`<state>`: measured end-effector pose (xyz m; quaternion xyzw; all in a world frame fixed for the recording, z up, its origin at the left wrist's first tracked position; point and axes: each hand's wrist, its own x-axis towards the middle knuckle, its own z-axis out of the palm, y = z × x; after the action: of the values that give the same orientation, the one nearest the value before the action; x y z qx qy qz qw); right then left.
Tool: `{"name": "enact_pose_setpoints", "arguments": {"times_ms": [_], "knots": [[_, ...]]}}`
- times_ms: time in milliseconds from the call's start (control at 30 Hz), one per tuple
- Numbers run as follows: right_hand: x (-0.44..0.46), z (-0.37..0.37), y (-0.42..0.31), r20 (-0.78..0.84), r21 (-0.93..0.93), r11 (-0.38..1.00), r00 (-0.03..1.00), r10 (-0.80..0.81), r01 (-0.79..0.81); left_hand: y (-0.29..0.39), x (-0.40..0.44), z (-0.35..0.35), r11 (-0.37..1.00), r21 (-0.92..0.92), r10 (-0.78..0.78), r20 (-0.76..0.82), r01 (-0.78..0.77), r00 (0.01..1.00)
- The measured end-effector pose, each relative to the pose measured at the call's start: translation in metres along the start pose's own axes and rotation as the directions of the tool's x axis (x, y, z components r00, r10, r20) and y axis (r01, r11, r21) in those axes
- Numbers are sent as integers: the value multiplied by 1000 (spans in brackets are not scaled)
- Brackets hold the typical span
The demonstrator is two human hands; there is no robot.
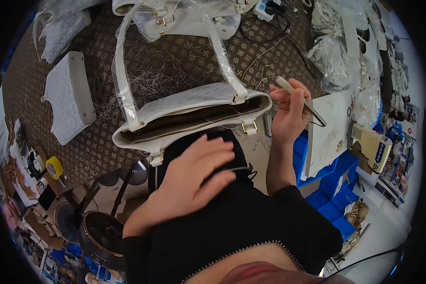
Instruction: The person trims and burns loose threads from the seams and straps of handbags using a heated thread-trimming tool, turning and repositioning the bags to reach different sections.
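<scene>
A white embossed handbag [194, 102] stands at the table's near edge, its zipped top open onto a dark lining. Its two straps, wrapped in clear film, reach away over the table. My left hand [189, 173] hovers in front of the bag, above my lap, fingers stretched and thumb apart, slightly blurred. Beside the bag's right end, my right hand [291, 111] is raised and closed around a slim tool [315, 115] with a pale end and a bent metal end. The tool's exact kind cannot be made out. Loose threads [163, 78] lie behind the bag.
White bag panels [71, 97] and another white handbag [184, 21] lie on the patterned table [99, 158]. A white board [329, 135] and blue bins [333, 189] stand right. Plastic-wrapped pieces [329, 61] sit far right. A dark fan [102, 236] is lower left.
</scene>
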<state>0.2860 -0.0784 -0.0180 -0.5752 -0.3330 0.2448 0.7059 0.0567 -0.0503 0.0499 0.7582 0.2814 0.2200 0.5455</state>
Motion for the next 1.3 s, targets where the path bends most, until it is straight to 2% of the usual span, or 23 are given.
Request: {"name": "enact_pose_setpoints", "arguments": {"times_ms": [33, 67, 133, 167, 200, 267, 367, 500, 533, 567, 600, 667, 767, 900, 967, 1000, 1067, 1200, 1267, 1300], "knots": [[-4, -2, 4, 7, -11, 1000, 1000, 12, -12, -16, 6, 11, 999, 17, -48, -107, 50, 993], [-8, -3, 6, 5, -11, 1000, 1000, 11, -11, -23, 11, 15, 999, 18, -47, -105, 49, 993], [-16, -2, 9, -8, -29, 993, 993, 117, -118, -33, 20, 22, 971, -30, -237, -177, 236, 955], [-17, -1, 9, 1, -64, 992, 994, 110, -109, -37, 25, 29, 986, 8, -162, -186, 166, 969], [-18, 0, 9, 0, -65, 992, 994, 112, -112, -39, 28, 31, 986, 7, -164, -184, 168, 969], [-18, 2, 10, -13, -46, 992, 993, 118, -119, -39, 37, 30, 977, -78, -200, -43, 196, 979], [-17, 1, 13, -22, -3, 994, 993, 113, -113, -41, 48, 30, 980, -49, -193, -1, 193, 981], [-18, 1, 15, -14, 0, 995, 995, 100, -100, -44, 55, 41, 965, -141, -228, -33, 221, 973], [-18, 1, 14, -13, 3, 995, 995, 99, -99, -45, 57, 41, 859, -375, -350, 65, 348, 935], [-18, 0, 14, -12, 7, 995, 995, 100, -100, -45, 59, 42, 681, -567, -439, 190, 463, 878], [-19, -2, 14, -18, 4, 995, 995, 101, -101, -44, 60, 42, 680, -566, -437, 197, 466, 877], [-19, -4, 14, 12, 7, 996, 995, 94, -94, -39, 63, 38, 546, -649, -495, 261, 531, 829], [-20, -7, 13, 37, 29, 995, 995, 98, -99, -42, 61, 35, 469, -656, -548, 308, 591, 777], [-17, -25, 16, 87, 163, 976, 987, 133, -146, -43, 58, 38, 488, -670, -544, 268, 559, 795], [-8, -37, 19, 322, 264, 956, 946, 40, -131, -46, 56, 39, 533, -663, -514, 239, 526, 824], [-6, -40, 18, 324, 261, 956, 945, 44, -134, -47, 54, 40, 529, -665, -516, 240, 526, 822], [-1, -42, 14, 496, 247, 947, 866, 59, -206, -49, 52, 42, 572, -651, -496, 210, 499, 843], [4, -42, 9, 557, 176, 950, 822, 119, -257, -49, 50, 46, 597, -638, -502, 175, 486, 847], [4, -40, 8, 548, 144, 954, 824, 146, -265, -49, 49, 49, 707, -568, -459, 85, 421, 884], [4, -40, 8, 547, 141, 954, 824, 149, -266, -49, 49, 51, 705, -570, -459, 87, 422, 884]]}}
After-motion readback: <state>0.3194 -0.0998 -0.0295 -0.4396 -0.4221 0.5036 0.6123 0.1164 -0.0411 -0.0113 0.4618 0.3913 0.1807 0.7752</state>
